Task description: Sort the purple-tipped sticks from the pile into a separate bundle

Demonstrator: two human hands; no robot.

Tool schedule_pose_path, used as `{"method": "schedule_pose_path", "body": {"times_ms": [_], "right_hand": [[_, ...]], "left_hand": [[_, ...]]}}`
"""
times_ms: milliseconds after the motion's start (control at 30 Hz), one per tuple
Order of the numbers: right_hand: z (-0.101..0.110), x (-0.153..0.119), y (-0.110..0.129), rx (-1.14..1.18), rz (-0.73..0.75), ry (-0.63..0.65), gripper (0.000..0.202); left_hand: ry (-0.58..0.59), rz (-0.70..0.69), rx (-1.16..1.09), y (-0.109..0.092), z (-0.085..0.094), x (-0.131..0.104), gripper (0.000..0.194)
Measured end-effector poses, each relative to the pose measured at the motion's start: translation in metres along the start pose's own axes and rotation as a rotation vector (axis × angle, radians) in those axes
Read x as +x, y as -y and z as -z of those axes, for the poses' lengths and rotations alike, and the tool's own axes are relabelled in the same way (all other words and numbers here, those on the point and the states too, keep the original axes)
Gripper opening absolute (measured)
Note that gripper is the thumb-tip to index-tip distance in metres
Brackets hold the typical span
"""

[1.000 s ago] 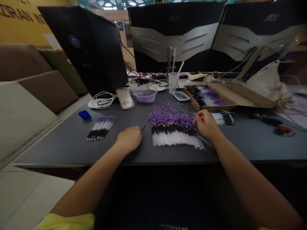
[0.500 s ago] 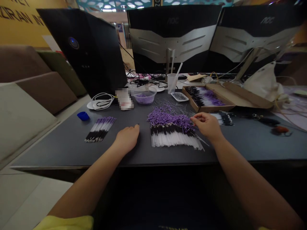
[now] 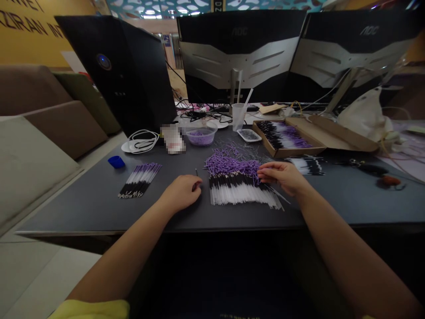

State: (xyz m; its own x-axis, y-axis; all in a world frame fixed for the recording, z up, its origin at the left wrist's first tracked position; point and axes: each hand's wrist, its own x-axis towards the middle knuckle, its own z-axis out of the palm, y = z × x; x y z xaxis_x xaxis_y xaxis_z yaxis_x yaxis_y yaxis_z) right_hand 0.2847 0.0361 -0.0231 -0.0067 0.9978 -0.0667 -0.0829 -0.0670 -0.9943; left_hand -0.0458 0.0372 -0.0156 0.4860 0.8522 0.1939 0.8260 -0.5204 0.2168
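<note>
My left hand (image 3: 183, 191) is closed around a thin stick, whose dark tip (image 3: 196, 172) pokes up past the fingers. It rests just left of a row of black-and-white thin sticks (image 3: 239, 193) laid side by side. My right hand (image 3: 282, 176) has its thumb and fingertips pinched at the right edge of a heap of small purple tubes (image 3: 229, 160), which lies against the far ends of that row. What the right fingertips hold is too small to make out. To the left lies a bundle of sticks with purple ends (image 3: 141, 179).
A cardboard box (image 3: 282, 152) of purple-ended sticks stands at the back right. Behind the heap are a clear bowl (image 3: 201, 138) of purple pieces, a small white tray (image 3: 249, 135) and a plastic cup (image 3: 237, 117). A blue cap (image 3: 116, 162) sits at the left.
My left hand has moved right toward the row, and the stick's tip now shows more upright. My right hand has shifted slightly left onto the purple tubes.
</note>
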Motion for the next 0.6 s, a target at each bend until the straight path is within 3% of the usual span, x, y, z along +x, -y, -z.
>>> {"method": "schedule_pose_path", "body": {"times_ms": [167, 333, 467, 600], "right_hand": [[-0.013, -0.010, 0.005, -0.026, 0.068, 0.075, 0.029], [-0.056, -0.036, 0.002, -0.041, 0.202, 0.228, 0.025], [-0.084, -0.050, -0.010, 0.009, 0.324, 0.230, 0.023], [-0.089, -0.052, -0.016, 0.048, 0.306, 0.282, 0.024]], "left_hand": [[-0.113, -0.086, 0.016, -0.007, 0.004, -0.003, 0.023], [-0.326, -0.312, 0.067, -0.030, 0.003, -0.010, 0.019], [-0.318, -0.441, 0.085, -0.042, -0.008, -0.014, 0.019], [-0.328, -0.502, 0.106, -0.041, -0.015, -0.014, 0.019]]}}
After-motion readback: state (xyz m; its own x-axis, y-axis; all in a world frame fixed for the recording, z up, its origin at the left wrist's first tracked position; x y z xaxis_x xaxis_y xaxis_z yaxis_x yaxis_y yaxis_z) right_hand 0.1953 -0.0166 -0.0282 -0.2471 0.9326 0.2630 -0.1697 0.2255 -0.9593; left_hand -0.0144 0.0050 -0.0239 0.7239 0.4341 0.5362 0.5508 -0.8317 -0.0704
